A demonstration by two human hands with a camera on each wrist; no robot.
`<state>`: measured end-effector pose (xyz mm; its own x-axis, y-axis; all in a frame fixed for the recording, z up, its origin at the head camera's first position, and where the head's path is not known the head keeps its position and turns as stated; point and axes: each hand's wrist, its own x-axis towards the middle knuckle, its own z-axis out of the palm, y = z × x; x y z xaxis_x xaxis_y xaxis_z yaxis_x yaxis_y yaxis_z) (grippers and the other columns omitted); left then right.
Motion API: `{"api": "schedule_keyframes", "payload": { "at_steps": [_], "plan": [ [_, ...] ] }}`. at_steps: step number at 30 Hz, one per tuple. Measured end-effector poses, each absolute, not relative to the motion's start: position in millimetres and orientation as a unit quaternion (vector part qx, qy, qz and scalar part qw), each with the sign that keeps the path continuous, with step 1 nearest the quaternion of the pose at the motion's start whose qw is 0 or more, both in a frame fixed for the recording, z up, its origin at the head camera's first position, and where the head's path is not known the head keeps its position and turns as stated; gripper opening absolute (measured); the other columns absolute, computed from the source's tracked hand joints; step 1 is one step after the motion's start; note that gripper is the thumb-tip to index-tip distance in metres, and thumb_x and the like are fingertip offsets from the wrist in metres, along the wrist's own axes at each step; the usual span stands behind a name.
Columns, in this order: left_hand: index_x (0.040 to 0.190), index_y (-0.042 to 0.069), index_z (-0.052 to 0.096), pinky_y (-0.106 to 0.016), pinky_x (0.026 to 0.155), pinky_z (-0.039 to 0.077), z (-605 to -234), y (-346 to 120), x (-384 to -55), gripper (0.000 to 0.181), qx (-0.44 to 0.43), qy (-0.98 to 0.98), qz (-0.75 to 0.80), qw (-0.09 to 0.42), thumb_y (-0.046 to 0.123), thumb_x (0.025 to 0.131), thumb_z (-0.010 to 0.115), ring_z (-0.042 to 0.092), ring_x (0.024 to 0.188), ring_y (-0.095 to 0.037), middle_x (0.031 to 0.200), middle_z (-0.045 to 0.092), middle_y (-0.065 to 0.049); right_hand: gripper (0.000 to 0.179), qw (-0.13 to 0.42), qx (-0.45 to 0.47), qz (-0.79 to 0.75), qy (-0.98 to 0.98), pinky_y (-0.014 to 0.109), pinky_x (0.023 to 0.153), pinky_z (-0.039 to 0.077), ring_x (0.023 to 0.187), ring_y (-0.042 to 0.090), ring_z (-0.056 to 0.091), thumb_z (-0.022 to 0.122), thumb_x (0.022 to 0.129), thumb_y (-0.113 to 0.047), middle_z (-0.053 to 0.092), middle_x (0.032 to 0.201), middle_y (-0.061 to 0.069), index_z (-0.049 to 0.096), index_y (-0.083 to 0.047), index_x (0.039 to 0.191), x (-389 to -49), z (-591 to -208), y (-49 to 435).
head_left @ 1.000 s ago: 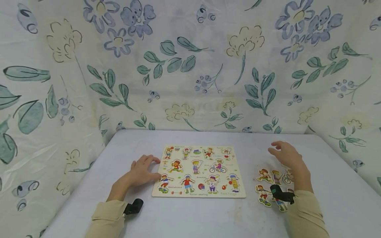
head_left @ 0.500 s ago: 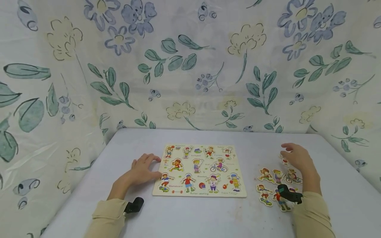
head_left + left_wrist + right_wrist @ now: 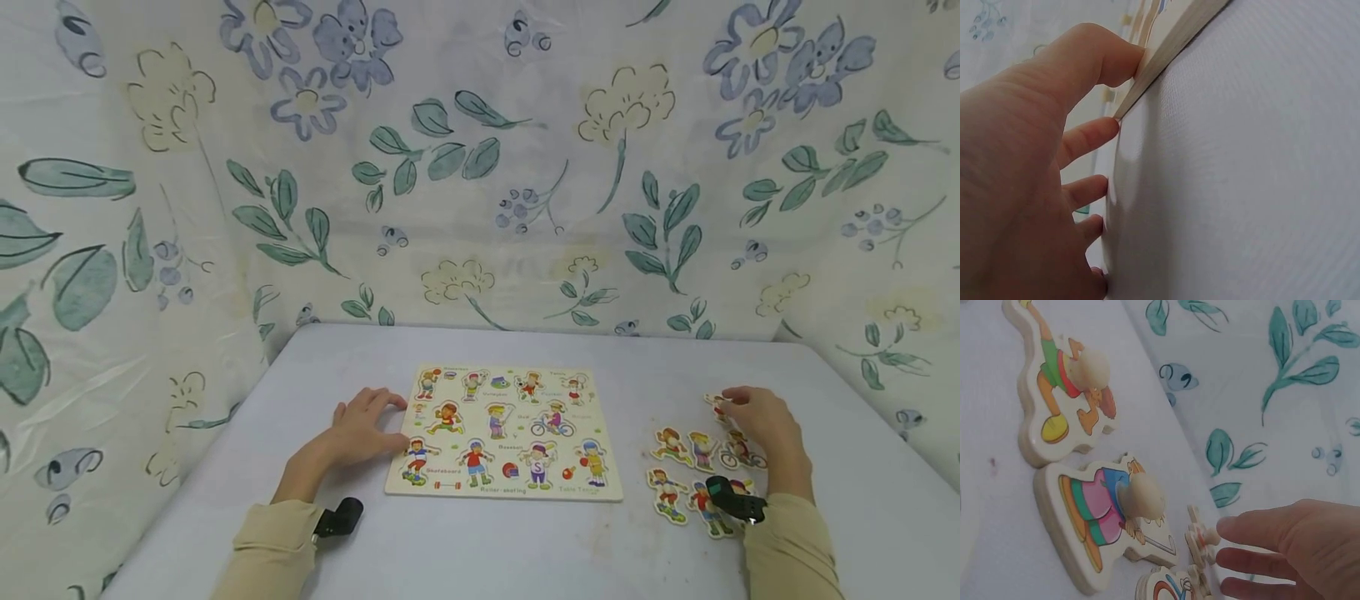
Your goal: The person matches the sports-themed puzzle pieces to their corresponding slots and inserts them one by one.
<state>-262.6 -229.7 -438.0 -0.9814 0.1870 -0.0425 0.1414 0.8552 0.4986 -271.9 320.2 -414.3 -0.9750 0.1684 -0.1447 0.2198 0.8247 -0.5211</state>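
A pale wooden puzzle board (image 3: 475, 423) printed with children playing sports lies mid-table. My left hand (image 3: 362, 433) rests at its left edge; in the left wrist view, the thumb touches the board's side (image 3: 1172, 44) and the other fingers are spread along the table. Beyond the other loose pieces, my right hand (image 3: 761, 417) has its fingertips right at a small knobbed puzzle piece (image 3: 716, 406). In the right wrist view, thumb and fingers extend toward that piece's round knob (image 3: 1212, 537). The fingers partly cover the piece in the head view.
Several knobbed puzzle pieces lie right of the board, among them a runner (image 3: 670, 446), a golfer (image 3: 702, 450), a cyclist (image 3: 741, 452) and a skateboarder (image 3: 667, 495). The right wrist camera (image 3: 735, 500) hides part of the nearest ones. Floral cloth (image 3: 465, 208) hangs behind the table.
My right hand has moved right, then down toward the small far piece, with its fingertips now at it. The left hand stays at the board's edge.
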Motion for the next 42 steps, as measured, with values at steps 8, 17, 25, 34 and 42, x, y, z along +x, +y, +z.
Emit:
{"api": "schedule_keyframes", "payload": {
  "at_steps": [8, 17, 25, 34, 42],
  "plan": [
    [0.125, 0.011, 0.055, -0.073, 0.113, 0.002, -439.4, -229.5, -261.9, 0.052, 0.086, 0.963, 0.253, 0.044, 0.032, 0.082, 0.073, 0.026, 0.142, -0.046, 0.145, 0.040, -0.022, 0.047, 0.042, 0.104, -0.261, 0.959, 0.070, 0.093, 0.036, 0.122, 0.056, 0.043, 0.050, 0.100, -0.027, 0.050, 0.133, 0.035, 0.053, 0.008, 0.131, -275.3, -418.3, 320.8],
    [0.126, 0.012, 0.054, -0.073, 0.113, 0.003, -434.3, -228.5, -261.3, 0.054, 0.086, 0.964, 0.248, 0.047, 0.033, 0.081, 0.073, 0.026, 0.142, -0.046, 0.146, 0.039, -0.022, 0.045, 0.046, 0.105, -0.238, 0.964, 0.069, 0.090, 0.037, 0.121, 0.056, 0.043, 0.053, 0.098, -0.027, 0.051, 0.133, 0.035, 0.056, 0.005, 0.130, -279.2, -415.1, 322.7],
    [0.125, 0.012, 0.055, -0.073, 0.112, 0.005, -435.8, -229.8, -261.2, 0.053, 0.090, 0.964, 0.248, 0.042, 0.033, 0.080, 0.074, 0.028, 0.141, -0.045, 0.144, 0.042, -0.021, 0.042, 0.038, 0.114, -0.246, 0.962, 0.067, 0.088, 0.036, 0.116, 0.052, 0.047, 0.054, 0.099, -0.024, 0.054, 0.130, 0.033, 0.057, 0.005, 0.129, -277.0, -415.4, 321.4],
    [0.126, 0.012, 0.054, -0.073, 0.112, 0.006, -431.8, -231.6, -262.3, 0.052, 0.096, 0.964, 0.243, 0.041, 0.033, 0.081, 0.072, 0.029, 0.140, -0.044, 0.144, 0.041, -0.021, 0.040, 0.017, 0.110, -0.236, 0.965, 0.064, 0.085, 0.039, 0.108, 0.047, 0.053, 0.053, 0.099, -0.025, 0.058, 0.125, 0.031, 0.060, 0.004, 0.125, -281.6, -422.3, 323.4],
    [0.125, 0.011, 0.055, -0.073, 0.112, 0.003, -435.1, -231.0, -262.5, 0.052, 0.093, 0.962, 0.253, 0.047, 0.031, 0.081, 0.073, 0.028, 0.141, -0.044, 0.145, 0.041, -0.022, 0.039, 0.018, 0.110, -0.238, 0.965, 0.059, 0.082, 0.043, 0.104, 0.044, 0.054, 0.050, 0.100, -0.024, 0.058, 0.123, 0.031, 0.060, 0.005, 0.125, -279.8, -425.6, 325.9]
  ]
}}
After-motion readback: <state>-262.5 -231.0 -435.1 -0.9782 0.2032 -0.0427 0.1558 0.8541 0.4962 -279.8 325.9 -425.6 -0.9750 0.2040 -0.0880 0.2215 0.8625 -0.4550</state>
